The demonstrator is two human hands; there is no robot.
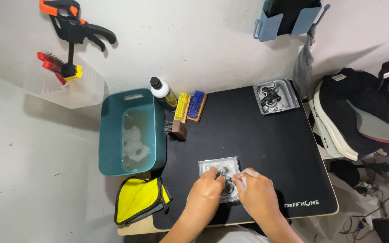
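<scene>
Black mat (257,148), soapy hands (232,189) gripping small wet grey tray (212,165)

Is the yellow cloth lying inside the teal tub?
No, the yellow cloth lies on the table edge, outside and below the teal tub.

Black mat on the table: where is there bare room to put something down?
Bare black mat spans the middle, between the brushes, the grey metal tray and the hands. Crowded: near edge, where left hand and right hand work a small clear tray.
</scene>
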